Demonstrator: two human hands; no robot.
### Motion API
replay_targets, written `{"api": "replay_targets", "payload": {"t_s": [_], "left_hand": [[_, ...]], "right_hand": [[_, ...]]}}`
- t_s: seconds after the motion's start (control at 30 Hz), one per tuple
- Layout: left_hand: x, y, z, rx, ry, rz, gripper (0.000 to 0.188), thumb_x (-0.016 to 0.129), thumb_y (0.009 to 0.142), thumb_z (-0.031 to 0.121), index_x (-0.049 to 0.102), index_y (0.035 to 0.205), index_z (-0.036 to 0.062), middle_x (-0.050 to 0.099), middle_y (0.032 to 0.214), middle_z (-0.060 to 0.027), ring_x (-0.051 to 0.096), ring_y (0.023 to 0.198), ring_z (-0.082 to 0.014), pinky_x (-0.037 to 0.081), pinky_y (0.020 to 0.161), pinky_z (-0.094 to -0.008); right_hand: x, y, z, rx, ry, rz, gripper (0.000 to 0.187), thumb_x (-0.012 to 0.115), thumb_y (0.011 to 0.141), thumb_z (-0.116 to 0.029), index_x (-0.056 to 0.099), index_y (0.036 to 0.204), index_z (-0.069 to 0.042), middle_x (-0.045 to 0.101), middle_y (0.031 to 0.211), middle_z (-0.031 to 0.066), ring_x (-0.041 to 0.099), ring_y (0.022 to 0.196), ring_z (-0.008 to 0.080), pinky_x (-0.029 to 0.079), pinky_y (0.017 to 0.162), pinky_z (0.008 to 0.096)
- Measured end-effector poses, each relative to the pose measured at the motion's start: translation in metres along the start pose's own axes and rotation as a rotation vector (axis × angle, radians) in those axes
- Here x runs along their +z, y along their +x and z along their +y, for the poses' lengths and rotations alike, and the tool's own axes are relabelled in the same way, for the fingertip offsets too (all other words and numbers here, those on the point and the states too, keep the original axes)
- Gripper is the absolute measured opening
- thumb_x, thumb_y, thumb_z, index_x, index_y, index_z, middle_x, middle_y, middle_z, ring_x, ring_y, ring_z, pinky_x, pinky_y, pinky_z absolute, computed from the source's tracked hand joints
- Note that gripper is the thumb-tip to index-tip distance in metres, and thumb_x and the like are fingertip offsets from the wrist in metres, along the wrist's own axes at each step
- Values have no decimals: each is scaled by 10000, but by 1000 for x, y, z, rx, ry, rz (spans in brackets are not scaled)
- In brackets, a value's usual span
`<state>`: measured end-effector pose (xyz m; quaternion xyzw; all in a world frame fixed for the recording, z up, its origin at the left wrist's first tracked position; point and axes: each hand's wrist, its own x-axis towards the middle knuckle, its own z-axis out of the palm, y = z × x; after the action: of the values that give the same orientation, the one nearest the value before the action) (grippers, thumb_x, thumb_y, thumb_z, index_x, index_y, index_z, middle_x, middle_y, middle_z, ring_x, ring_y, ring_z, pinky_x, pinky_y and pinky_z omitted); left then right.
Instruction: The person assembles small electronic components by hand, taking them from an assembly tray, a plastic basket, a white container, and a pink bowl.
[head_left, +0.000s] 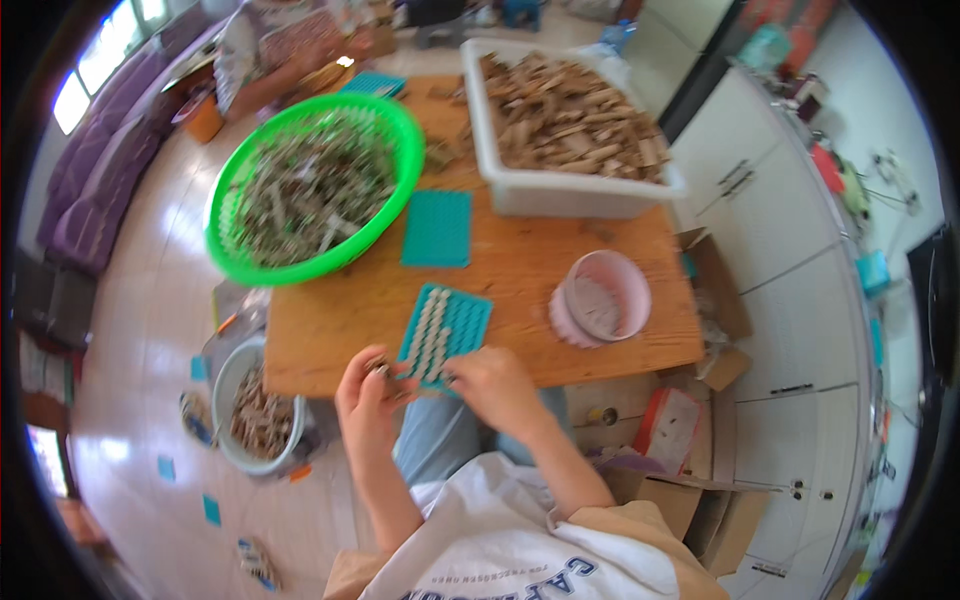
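At the table's near edge lies a teal tray [468,318] with rows of small pale pieces [432,325] set in its left part; its right side shows bare teal slots. My left hand [366,392] is closed around a few small brownish pieces [378,368], just left of the tray's near corner. Over the tray's near right corner, my right hand [492,386] has its fingertips pinched together, touching or just above the tray. Whatever sits between those fingertips is too small to make out. Beyond this tray lies a second flat teal tray [437,228].
A green basket [408,150] of dry greyish strips stands left on the wooden table [520,270]. Behind right is a white bin [570,200] of brown pieces; a pink tub [632,295] stands right. A bucket [232,440] sits on the floor. Across the table sits another person [290,50].
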<state>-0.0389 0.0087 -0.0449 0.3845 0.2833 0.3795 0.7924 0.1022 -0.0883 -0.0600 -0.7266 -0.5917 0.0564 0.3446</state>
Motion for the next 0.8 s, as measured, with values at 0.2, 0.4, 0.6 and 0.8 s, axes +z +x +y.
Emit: {"api": "replay_targets", "payload": {"t_s": [0.2,0.4,0.6,0.8], "left_hand": [[-10,-4,-1,28,-41,11,255,466,839,124,454,1072,21,572,837,-114,606,654,-173,523,519,-255],[-6,0,-1,28,-50,-6,223,436,848,104,459,1052,19,572,821,-106,608,638,-148,529,503,-236],[-2,-4,0,-33,40,21,246,435,838,99,455,1071,24,576,853,-98,601,675,-158,502,549,-242],[26,-9,-5,-165,69,-229,284,437,834,53,444,1112,-5,563,936,-99,593,769,-165,518,664,-287]], "right_hand": [[5,-7,-8,-79,-57,-49,146,598,662,-107,564,803,-92,565,699,59,552,720,232,408,651,352],[3,-11,-8,-75,-75,-57,166,578,676,-69,561,841,-65,562,718,70,543,709,235,416,671,335],[-9,2,-16,46,233,188,217,608,704,-64,568,916,-85,571,734,68,559,676,220,446,608,322],[-33,17,-35,-27,436,427,246,666,653,-9,559,867,-68,603,743,50,574,679,196,458,637,294]]}}
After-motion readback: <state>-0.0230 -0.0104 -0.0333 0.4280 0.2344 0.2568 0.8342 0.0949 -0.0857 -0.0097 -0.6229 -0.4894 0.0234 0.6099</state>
